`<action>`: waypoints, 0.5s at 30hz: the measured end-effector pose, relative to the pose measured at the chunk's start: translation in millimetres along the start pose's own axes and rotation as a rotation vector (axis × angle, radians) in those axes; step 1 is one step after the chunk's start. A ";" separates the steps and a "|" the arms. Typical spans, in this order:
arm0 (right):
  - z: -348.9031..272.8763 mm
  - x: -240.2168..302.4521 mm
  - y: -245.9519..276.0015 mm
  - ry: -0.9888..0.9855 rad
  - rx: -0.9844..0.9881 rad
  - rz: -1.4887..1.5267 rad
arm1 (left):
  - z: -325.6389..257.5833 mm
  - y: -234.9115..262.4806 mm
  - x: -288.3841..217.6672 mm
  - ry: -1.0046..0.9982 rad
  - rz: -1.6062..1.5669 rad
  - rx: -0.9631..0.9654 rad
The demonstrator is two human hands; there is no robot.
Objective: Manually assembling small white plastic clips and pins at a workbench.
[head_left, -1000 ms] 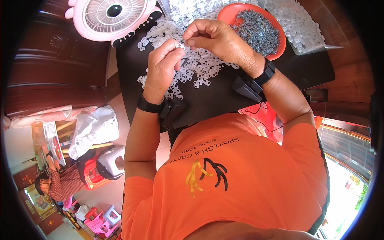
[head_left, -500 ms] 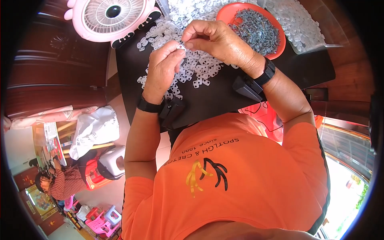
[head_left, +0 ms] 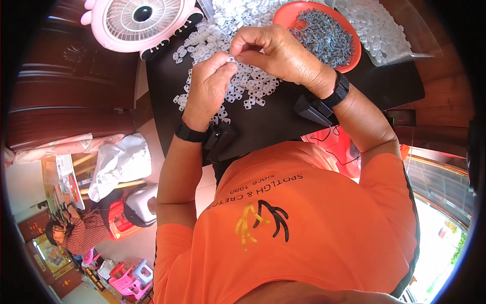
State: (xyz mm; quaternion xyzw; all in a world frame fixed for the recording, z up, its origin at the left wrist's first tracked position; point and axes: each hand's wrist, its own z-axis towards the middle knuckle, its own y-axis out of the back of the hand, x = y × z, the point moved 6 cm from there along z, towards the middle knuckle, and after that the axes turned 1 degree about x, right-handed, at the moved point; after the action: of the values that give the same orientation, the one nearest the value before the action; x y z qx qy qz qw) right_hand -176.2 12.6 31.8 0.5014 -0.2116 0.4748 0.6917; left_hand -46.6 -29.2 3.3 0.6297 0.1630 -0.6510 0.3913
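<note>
**Both hands pinch one small white piece above the black table**

I see a small white plastic piece [head_left: 231, 59] held between my two hands, just above the heap of the same white pieces [head_left: 238, 81] spread over the black table [head_left: 283, 121]. My left hand [head_left: 207, 88] has its fingers curled together, with thumb and forefinger tips clamped on the piece from the left. My right hand [head_left: 276, 55] meets it from the right, its fingertips closed on or right against the same piece; I cannot tell whether it also holds something tiny of its own, because the spot is too small to read. The two hands touch at the fingertips.

Each wrist carries a black band: one on the left wrist [head_left: 191, 134], one on the right wrist [head_left: 338, 90]. A black clip-like device sits just beside each band, against the table edge.

Behind my right hand stands a red bowl [head_left: 354, 38] filled with small grey metal parts [head_left: 324, 35]. To its right, a clear plastic tray [head_left: 405, 53] holds more white pieces. At the far left of the table stands a pink fan [head_left: 142, 20] with a round white grille.

My orange shirt [head_left: 304, 228] fills the lower part of the view. Off to the lower left, well apart from the table, another person [head_left: 76, 230] in a striped top sits near pink and red plastic stools [head_left: 129, 276].
</note>
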 end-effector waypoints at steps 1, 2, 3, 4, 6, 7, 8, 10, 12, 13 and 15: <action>-0.7 0.3 -0.5 0.000 0.000 0.001 | -0.7 -0.9 -0.8 0.000 -0.007 -0.006; -1.1 3.3 -0.7 0.040 -0.006 -0.044 | -1.4 -1.6 -1.6 -0.001 -0.013 -0.012; -1.7 6.2 -0.9 0.080 -0.013 -0.088 | -2.3 -2.3 -1.6 0.000 -0.012 -0.014; -2.4 6.0 -1.6 0.082 -0.012 -0.086 | -3.3 -3.1 -0.2 0.012 -0.028 -0.014; -1.6 1.3 -2.6 0.052 0.017 -0.078 | -1.6 -3.2 2.6 0.019 -0.043 -0.014; -1.4 -0.4 -2.3 0.054 0.016 -0.079 | -0.9 -2.9 6.4 0.037 -0.064 -0.002; -1.9 -3.6 -2.8 0.032 0.011 -0.083 | -0.7 -2.7 9.4 0.057 -0.086 0.009; -0.9 -5.8 0.1 0.024 -0.006 -0.110 | 3.1 -1.9 11.1 0.069 -0.080 0.015; -0.9 -7.1 7.0 0.027 -0.057 -0.107 | 3.4 -2.1 8.6 0.079 -0.072 0.006; -1.4 -9.0 9.8 0.009 -0.091 -0.127 | 2.4 1.8 6.1 0.064 -0.059 -0.027; -0.2 0.5 17.4 -0.029 -0.124 -0.163 | 4.9 16.1 4.8 0.016 -0.068 -0.085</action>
State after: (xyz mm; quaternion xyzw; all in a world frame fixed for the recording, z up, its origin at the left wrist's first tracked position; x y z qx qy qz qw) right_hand -191.2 13.8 40.7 0.4801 -0.2087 0.3956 0.7546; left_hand -38.1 -44.5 4.1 0.6119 0.2149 -0.6512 0.3942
